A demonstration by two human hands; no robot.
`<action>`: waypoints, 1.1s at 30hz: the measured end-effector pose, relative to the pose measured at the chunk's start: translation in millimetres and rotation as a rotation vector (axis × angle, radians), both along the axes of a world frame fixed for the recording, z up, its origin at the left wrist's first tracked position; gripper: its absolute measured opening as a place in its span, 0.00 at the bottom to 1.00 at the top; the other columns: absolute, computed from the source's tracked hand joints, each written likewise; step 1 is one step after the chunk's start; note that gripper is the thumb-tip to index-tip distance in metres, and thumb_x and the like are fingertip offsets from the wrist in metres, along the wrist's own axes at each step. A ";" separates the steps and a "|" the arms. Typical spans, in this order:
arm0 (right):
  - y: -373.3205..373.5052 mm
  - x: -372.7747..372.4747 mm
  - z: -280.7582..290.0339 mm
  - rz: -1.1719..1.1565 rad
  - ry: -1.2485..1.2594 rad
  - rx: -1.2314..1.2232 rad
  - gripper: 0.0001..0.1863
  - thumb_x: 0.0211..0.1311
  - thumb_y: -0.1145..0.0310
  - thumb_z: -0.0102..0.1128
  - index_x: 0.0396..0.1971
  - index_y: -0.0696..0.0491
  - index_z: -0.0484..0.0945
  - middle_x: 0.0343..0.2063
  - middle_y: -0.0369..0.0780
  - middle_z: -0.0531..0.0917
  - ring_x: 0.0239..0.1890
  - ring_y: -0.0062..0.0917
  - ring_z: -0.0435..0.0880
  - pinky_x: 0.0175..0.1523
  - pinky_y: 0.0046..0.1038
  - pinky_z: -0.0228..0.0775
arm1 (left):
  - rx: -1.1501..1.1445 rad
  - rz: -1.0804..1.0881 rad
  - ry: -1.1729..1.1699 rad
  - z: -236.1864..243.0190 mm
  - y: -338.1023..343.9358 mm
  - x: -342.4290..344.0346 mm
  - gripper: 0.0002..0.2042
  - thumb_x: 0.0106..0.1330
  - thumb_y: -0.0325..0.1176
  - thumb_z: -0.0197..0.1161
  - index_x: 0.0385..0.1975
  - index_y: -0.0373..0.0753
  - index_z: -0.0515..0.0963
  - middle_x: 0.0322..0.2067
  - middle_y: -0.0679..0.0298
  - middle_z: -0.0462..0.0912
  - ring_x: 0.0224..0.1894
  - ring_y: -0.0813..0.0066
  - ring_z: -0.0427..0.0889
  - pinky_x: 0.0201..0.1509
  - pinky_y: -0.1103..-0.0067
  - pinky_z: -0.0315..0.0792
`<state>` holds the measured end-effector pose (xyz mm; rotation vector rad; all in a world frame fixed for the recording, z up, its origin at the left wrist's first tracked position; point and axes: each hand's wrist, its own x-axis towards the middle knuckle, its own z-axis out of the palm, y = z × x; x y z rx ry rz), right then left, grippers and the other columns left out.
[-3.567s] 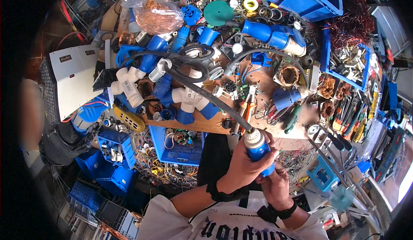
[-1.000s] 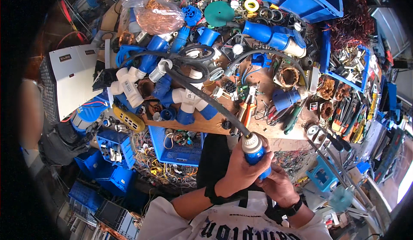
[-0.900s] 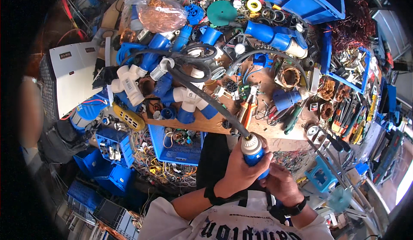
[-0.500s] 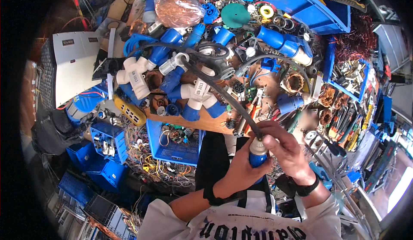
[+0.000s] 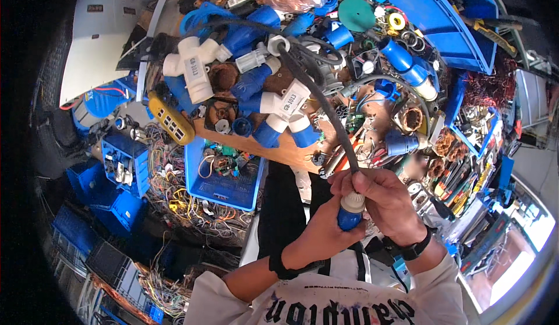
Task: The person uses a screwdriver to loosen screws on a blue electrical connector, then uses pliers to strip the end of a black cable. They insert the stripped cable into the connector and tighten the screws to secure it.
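Around blue plug [image 5: 350, 216], both hands [image 5: 355, 208] closed.

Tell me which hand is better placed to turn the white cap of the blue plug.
Probably the right hand: its fingers wrap the white cap where the black cable enters. The left hand grips the blue plug body from below, steadying it.

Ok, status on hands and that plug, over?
Left hand grips blue plug. Right hand wraps its white cap and black cable. Nothing blocking.
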<state>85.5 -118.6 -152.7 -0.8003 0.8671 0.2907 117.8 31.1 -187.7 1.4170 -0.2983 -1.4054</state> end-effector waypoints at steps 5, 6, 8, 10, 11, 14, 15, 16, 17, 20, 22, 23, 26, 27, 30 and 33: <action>9.4 8.4 0.9 -0.074 0.014 0.000 0.18 0.67 0.59 0.55 0.26 0.60 0.76 0.33 0.44 0.79 0.46 0.31 0.75 0.58 0.33 0.62 | 0.029 0.064 0.107 2.8 2.5 4.9 0.17 0.54 0.30 0.68 0.40 0.36 0.70 0.32 0.64 0.78 0.36 0.75 0.78 0.42 0.76 0.73; 10.1 9.1 1.0 -0.074 0.019 -0.003 0.18 0.67 0.59 0.55 0.26 0.60 0.76 0.33 0.44 0.79 0.46 0.31 0.75 0.57 0.33 0.62 | 0.032 0.059 0.091 3.5 2.4 6.7 0.17 0.54 0.30 0.68 0.40 0.36 0.70 0.32 0.63 0.78 0.36 0.75 0.78 0.43 0.76 0.73; 10.0 10.4 0.0 -0.081 0.000 -0.015 0.17 0.67 0.60 0.55 0.26 0.60 0.76 0.33 0.44 0.79 0.45 0.31 0.74 0.57 0.33 0.62 | 0.018 0.079 0.112 5.5 -0.4 11.4 0.18 0.53 0.31 0.68 0.41 0.36 0.70 0.33 0.63 0.79 0.36 0.75 0.78 0.43 0.76 0.73; 8.4 10.8 -2.5 -0.094 -0.046 -0.027 0.17 0.67 0.60 0.55 0.26 0.60 0.75 0.33 0.44 0.78 0.45 0.31 0.74 0.56 0.32 0.62 | 0.011 0.091 0.108 6.8 -0.8 12.4 0.18 0.53 0.31 0.69 0.41 0.35 0.70 0.33 0.62 0.79 0.36 0.74 0.78 0.44 0.76 0.73; 8.1 8.9 -3.5 -0.070 -0.047 -0.038 0.16 0.67 0.61 0.55 0.30 0.61 0.77 0.34 0.43 0.80 0.44 0.27 0.76 0.54 0.29 0.64 | 0.010 0.092 0.093 7.1 -0.6 12.0 0.19 0.53 0.31 0.69 0.42 0.35 0.70 0.33 0.62 0.79 0.36 0.74 0.78 0.44 0.76 0.73; 7.9 5.3 -5.6 -0.039 -0.056 -0.061 0.17 0.69 0.62 0.53 0.39 0.63 0.79 0.36 0.40 0.83 0.40 0.20 0.78 0.49 0.22 0.68 | 0.029 0.066 0.063 5.7 -0.5 11.4 0.20 0.52 0.31 0.69 0.43 0.36 0.69 0.33 0.62 0.79 0.36 0.74 0.78 0.44 0.75 0.73; 9.3 5.0 -5.9 -0.056 -0.063 -0.055 0.17 0.69 0.62 0.53 0.39 0.63 0.79 0.36 0.40 0.83 0.41 0.20 0.79 0.50 0.22 0.69 | 0.041 0.050 0.054 4.9 -0.4 10.4 0.20 0.52 0.31 0.69 0.43 0.36 0.69 0.33 0.62 0.79 0.36 0.74 0.78 0.44 0.76 0.73; 10.4 4.2 -6.4 -0.074 -0.070 -0.049 0.17 0.69 0.62 0.53 0.39 0.63 0.79 0.36 0.40 0.83 0.41 0.20 0.79 0.50 0.22 0.69 | 0.055 0.059 0.019 4.6 0.2 8.6 0.20 0.52 0.30 0.69 0.43 0.36 0.69 0.32 0.62 0.78 0.36 0.74 0.78 0.43 0.76 0.73; 10.5 2.7 -8.5 -0.058 -0.059 -0.024 0.17 0.69 0.61 0.53 0.40 0.63 0.79 0.37 0.40 0.83 0.42 0.20 0.79 0.50 0.23 0.69 | 0.068 0.066 -0.017 4.7 1.4 6.1 0.20 0.52 0.30 0.69 0.42 0.36 0.68 0.32 0.63 0.78 0.35 0.74 0.78 0.43 0.76 0.73; 11.0 -3.8 -13.5 -0.041 -0.052 0.013 0.19 0.70 0.60 0.52 0.43 0.63 0.78 0.40 0.41 0.83 0.46 0.21 0.79 0.55 0.24 0.68 | 0.082 0.064 -0.071 4.8 1.9 8.4 0.19 0.51 0.29 0.69 0.40 0.37 0.69 0.30 0.64 0.78 0.35 0.74 0.78 0.42 0.76 0.72; 7.5 -1.5 -8.4 -0.001 -0.092 -0.005 0.20 0.70 0.60 0.51 0.45 0.63 0.78 0.42 0.42 0.83 0.48 0.22 0.79 0.57 0.25 0.67 | 0.080 0.048 -0.048 4.3 0.5 12.0 0.18 0.51 0.28 0.69 0.39 0.37 0.69 0.30 0.65 0.78 0.34 0.75 0.78 0.41 0.77 0.72; 5.4 -2.2 -6.2 0.017 -0.112 -0.014 0.20 0.71 0.60 0.50 0.46 0.63 0.77 0.43 0.42 0.82 0.49 0.23 0.79 0.58 0.26 0.66 | 0.076 0.030 -0.015 5.7 -1.6 13.6 0.18 0.51 0.28 0.69 0.39 0.38 0.69 0.30 0.65 0.78 0.34 0.75 0.78 0.41 0.77 0.72; 0.6 -16.6 -4.6 -0.179 -0.116 -0.041 0.20 0.71 0.60 0.50 0.48 0.63 0.76 0.45 0.43 0.82 0.51 0.25 0.78 0.60 0.28 0.65 | 0.095 -0.030 -0.057 4.9 -5.5 11.7 0.20 0.51 0.31 0.69 0.43 0.34 0.69 0.31 0.59 0.79 0.34 0.70 0.80 0.41 0.75 0.74; -0.2 -26.7 -6.8 -0.270 -0.103 -0.063 0.20 0.71 0.61 0.50 0.48 0.63 0.76 0.45 0.43 0.81 0.51 0.26 0.78 0.60 0.28 0.65 | 0.098 -0.056 -0.089 5.3 -6.8 9.0 0.22 0.52 0.33 0.68 0.45 0.32 0.69 0.32 0.55 0.80 0.34 0.67 0.81 0.42 0.73 0.74; -1.3 -77.5 -34.8 -0.549 0.001 -0.167 0.18 0.70 0.63 0.51 0.49 0.63 0.75 0.45 0.43 0.81 0.49 0.27 0.79 0.59 0.29 0.66 | 0.119 -0.014 -0.067 1.5 -7.4 2.2 0.15 0.54 0.24 0.66 0.39 0.36 0.69 0.29 0.64 0.78 0.31 0.76 0.80 0.37 0.78 0.75; -0.4 -142.4 -74.8 -0.667 0.242 -0.340 0.14 0.68 0.66 0.54 0.47 0.59 0.76 0.39 0.39 0.81 0.44 0.26 0.80 0.58 0.27 0.67 | 0.145 0.072 0.016 -2.6 -8.7 -8.2 0.12 0.54 0.16 0.60 0.35 0.37 0.69 0.30 0.64 0.74 0.27 0.76 0.78 0.31 0.79 0.76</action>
